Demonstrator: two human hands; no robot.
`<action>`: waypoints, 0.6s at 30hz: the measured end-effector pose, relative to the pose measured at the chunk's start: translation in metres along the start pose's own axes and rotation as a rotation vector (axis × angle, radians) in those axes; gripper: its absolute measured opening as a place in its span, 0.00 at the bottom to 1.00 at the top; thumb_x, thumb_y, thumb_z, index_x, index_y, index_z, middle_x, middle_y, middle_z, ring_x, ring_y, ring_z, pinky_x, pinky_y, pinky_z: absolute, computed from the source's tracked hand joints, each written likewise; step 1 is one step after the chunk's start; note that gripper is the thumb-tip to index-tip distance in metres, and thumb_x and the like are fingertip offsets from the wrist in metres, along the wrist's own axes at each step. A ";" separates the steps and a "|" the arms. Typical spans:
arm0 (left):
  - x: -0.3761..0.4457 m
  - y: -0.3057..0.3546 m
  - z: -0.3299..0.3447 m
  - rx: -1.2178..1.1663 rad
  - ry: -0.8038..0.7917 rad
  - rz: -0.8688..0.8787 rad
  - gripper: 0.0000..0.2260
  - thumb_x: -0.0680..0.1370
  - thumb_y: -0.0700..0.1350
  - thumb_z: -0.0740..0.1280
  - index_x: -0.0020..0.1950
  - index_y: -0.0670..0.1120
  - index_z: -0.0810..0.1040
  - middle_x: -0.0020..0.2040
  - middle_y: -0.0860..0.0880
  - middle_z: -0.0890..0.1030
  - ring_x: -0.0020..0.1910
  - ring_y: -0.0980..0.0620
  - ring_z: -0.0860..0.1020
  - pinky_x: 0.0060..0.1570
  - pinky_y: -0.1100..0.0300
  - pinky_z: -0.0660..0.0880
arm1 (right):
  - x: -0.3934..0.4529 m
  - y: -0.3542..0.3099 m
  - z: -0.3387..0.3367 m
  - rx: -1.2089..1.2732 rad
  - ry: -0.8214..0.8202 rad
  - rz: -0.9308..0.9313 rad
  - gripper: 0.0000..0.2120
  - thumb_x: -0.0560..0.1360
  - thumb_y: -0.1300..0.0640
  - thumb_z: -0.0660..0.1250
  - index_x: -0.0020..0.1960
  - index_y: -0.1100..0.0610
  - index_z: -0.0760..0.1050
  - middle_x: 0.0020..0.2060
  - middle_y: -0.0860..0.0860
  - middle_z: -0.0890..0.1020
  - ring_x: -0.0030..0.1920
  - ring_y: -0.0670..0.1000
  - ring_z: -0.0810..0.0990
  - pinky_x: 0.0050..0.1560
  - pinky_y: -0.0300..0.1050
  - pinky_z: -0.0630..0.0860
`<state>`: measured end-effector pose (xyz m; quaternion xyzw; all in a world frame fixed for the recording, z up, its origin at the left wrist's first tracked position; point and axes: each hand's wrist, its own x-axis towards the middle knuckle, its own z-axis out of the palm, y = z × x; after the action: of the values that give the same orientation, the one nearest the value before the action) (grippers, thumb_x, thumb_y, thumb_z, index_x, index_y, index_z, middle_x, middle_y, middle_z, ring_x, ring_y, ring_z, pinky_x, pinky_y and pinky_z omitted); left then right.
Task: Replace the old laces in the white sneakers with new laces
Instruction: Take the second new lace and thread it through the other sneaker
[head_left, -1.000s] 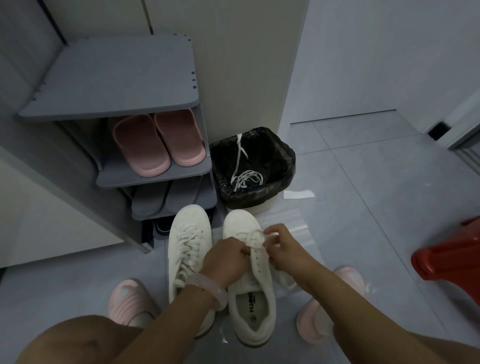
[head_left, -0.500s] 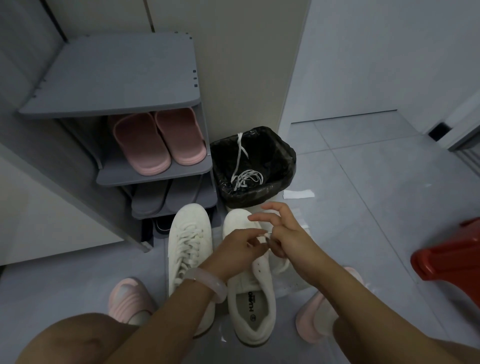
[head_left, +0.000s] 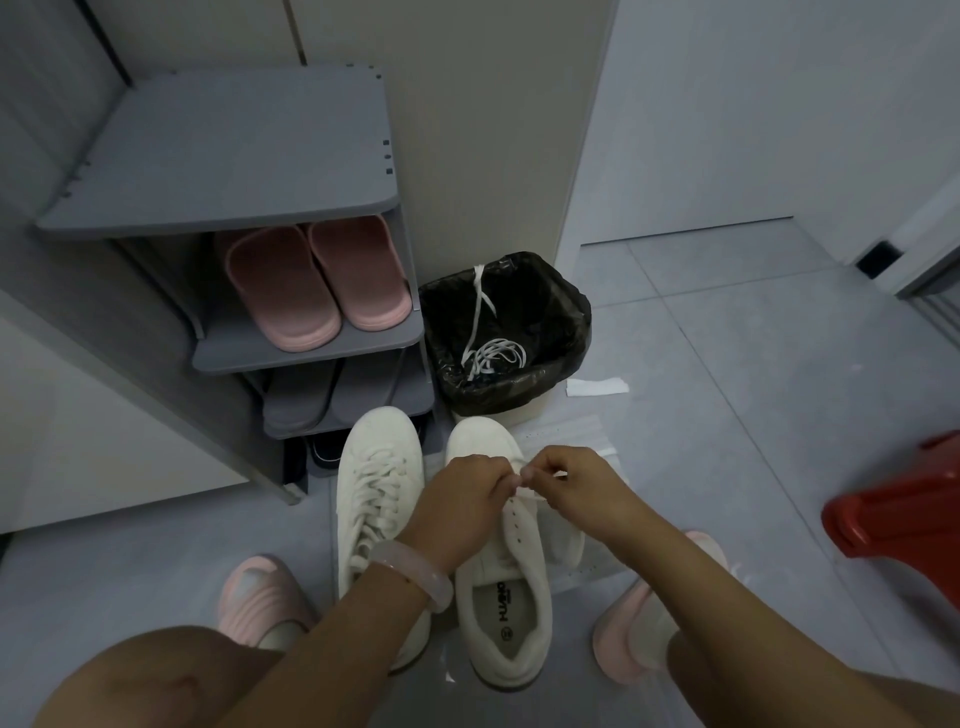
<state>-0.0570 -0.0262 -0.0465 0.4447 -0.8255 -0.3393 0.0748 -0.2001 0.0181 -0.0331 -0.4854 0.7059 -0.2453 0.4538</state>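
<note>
Both hands meet over the right sneaker — left hand and right hand with fingers curled, pinching the new lace above its toe-end eyelets, likely to thread it; the left sneaker beside it is already laced.

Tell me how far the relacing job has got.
Done: old laces lie in the bin, and the left sneaker is laced. In hand: left hand and right hand pinch a lace at the right sneaker. Left: its empty eyelets.
</note>
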 end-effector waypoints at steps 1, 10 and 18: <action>0.000 -0.002 0.000 0.028 0.014 -0.019 0.13 0.80 0.47 0.58 0.46 0.41 0.77 0.45 0.45 0.79 0.45 0.49 0.75 0.47 0.54 0.70 | 0.001 0.001 -0.001 -0.038 0.009 -0.005 0.11 0.77 0.55 0.63 0.36 0.50 0.73 0.35 0.46 0.77 0.35 0.42 0.72 0.35 0.31 0.67; -0.003 -0.007 0.003 -0.048 -0.115 -0.137 0.14 0.76 0.38 0.60 0.53 0.46 0.83 0.49 0.47 0.83 0.47 0.50 0.79 0.49 0.58 0.76 | 0.003 0.018 0.015 -0.575 0.019 -0.061 0.08 0.80 0.56 0.55 0.44 0.57 0.68 0.42 0.57 0.78 0.39 0.51 0.72 0.39 0.43 0.67; 0.000 -0.011 0.008 -0.197 -0.085 -0.226 0.09 0.76 0.41 0.65 0.53 0.45 0.82 0.52 0.48 0.83 0.45 0.57 0.75 0.44 0.66 0.70 | 0.006 0.012 0.019 -0.678 0.044 -0.157 0.09 0.80 0.57 0.54 0.53 0.60 0.69 0.46 0.57 0.79 0.39 0.50 0.69 0.35 0.42 0.63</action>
<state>-0.0529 -0.0261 -0.0595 0.5104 -0.7354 -0.4435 0.0442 -0.1894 0.0194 -0.0540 -0.6560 0.7173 -0.0413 0.2312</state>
